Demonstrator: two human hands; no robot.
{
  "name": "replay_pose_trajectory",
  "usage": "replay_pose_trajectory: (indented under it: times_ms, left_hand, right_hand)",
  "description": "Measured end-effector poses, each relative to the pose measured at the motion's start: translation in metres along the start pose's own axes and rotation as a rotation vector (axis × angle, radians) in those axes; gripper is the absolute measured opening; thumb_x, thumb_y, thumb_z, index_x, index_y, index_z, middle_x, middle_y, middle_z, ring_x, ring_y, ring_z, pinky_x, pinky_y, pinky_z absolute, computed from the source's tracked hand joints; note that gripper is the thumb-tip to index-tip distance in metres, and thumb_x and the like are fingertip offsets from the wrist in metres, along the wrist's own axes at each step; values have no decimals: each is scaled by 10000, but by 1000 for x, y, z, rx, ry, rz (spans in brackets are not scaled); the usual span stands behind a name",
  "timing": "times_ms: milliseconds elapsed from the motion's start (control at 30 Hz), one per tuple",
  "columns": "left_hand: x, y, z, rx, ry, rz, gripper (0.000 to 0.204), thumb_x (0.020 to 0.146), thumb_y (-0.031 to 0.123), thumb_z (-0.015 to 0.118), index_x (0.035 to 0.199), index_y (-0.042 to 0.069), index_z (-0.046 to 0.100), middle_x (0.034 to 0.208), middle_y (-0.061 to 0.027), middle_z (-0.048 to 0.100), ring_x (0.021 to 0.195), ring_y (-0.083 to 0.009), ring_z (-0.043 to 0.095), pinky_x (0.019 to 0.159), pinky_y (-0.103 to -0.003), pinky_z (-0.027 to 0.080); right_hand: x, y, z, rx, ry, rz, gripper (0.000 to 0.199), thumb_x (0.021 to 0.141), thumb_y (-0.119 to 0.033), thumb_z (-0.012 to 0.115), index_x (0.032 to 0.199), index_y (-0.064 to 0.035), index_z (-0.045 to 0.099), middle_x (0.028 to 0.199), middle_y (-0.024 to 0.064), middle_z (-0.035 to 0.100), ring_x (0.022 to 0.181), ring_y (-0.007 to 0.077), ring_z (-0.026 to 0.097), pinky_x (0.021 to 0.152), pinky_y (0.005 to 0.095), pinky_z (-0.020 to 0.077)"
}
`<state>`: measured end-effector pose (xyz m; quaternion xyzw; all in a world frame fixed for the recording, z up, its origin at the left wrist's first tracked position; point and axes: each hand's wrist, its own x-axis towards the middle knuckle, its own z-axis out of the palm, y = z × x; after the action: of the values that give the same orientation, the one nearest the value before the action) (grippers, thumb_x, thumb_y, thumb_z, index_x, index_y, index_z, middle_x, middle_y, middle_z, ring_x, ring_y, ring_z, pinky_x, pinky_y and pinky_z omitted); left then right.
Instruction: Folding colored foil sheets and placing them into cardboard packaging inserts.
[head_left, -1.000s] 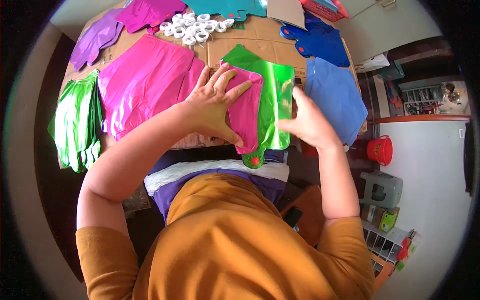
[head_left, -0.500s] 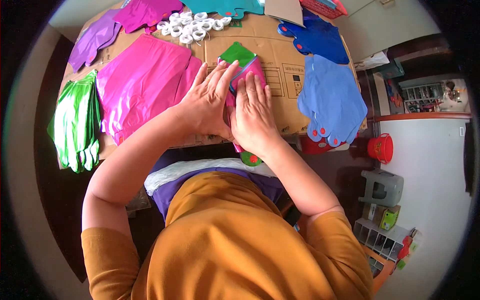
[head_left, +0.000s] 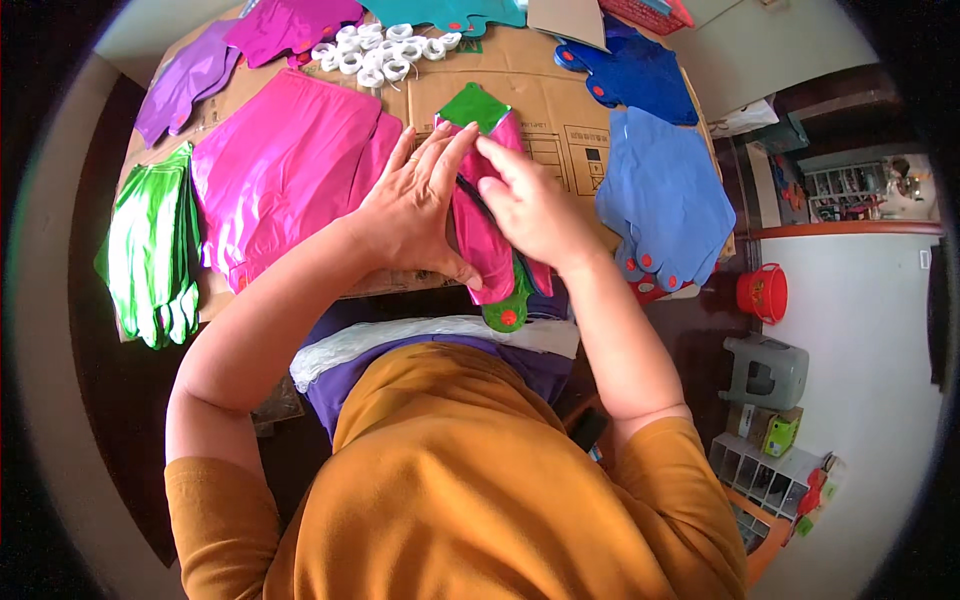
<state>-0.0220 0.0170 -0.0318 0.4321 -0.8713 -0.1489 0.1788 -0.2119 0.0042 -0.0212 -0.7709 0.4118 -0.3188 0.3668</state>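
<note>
A shiny pink foil piece (head_left: 482,240) lies folded lengthwise over a green one on the cardboard. The green foil (head_left: 474,106) shows beyond its far end. A rounded green tab with a red dot (head_left: 508,318) hangs past the near edge. My left hand (head_left: 425,205) rests on the pink foil's left side, fingers stretched and thumb apart near its lower end. Slightly blurred, my right hand (head_left: 540,205) is turned on its side over the right part. Its fingers and thumb are apart, holding nothing visible. A dark strip runs along the pink foil between the hands.
Left of my hands lie a pink foil stack (head_left: 290,170) and a green stack (head_left: 155,245). White ring-shaped rolls (head_left: 375,52) sit beyond. Light blue pieces (head_left: 665,195) and dark blue ones (head_left: 640,75) lie at right. A red bucket (head_left: 762,293) stands off the table.
My right hand has turned from lying flat to its side and shifted right, uncovering more pink foil and the dark strip. My left hand has stayed nearly still.
</note>
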Motion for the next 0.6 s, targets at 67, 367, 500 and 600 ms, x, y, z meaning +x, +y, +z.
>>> replay_pose_trajectory:
  times_ms: [67, 367, 500, 600]
  left_hand:
    - [1, 1, 0, 15, 0, 8, 1512, 418, 696, 829, 1497, -11, 42, 1486, -252, 282, 1451, -373, 172, 1191, -499, 70]
    - [-1, 1, -6, 56, -45, 23, 1414, 454, 744, 780, 1484, -16, 178, 1469, -248, 309, 1450, -371, 167, 1186, -509, 66]
    - [1, -2, 1, 100, -27, 59, 1351, 440, 767, 765, 1479, 55, 276, 1434, -232, 328, 1426, -384, 208, 1184, -534, 94]
    - [1, -2, 2, 156, -50, 58, 1301, 447, 779, 752, 1487, 138, 305, 1438, -235, 326, 1424, -400, 206, 1177, -553, 107]
  right_hand:
    - [-3, 12, -17, -130, 39, -120, 522, 862, -145, 623, 1336, 21, 480, 1249, 246, 586, 1195, 360, 553, 1024, 399, 439]
    - [-29, 5, -41, -8, 333, 406, 438, 824, -374, 712, 1028, 6, 639, 870, 181, 698, 846, 293, 687, 769, 402, 523]
    - [-17, 42, -69, -85, 193, 614, 315, 837, -278, 696, 925, 23, 666, 732, 117, 677, 614, 197, 649, 567, 350, 516]
    - [-11, 46, -76, -118, 137, 661, 253, 819, -206, 702, 892, 33, 665, 700, 84, 661, 532, 149, 606, 487, 318, 488]
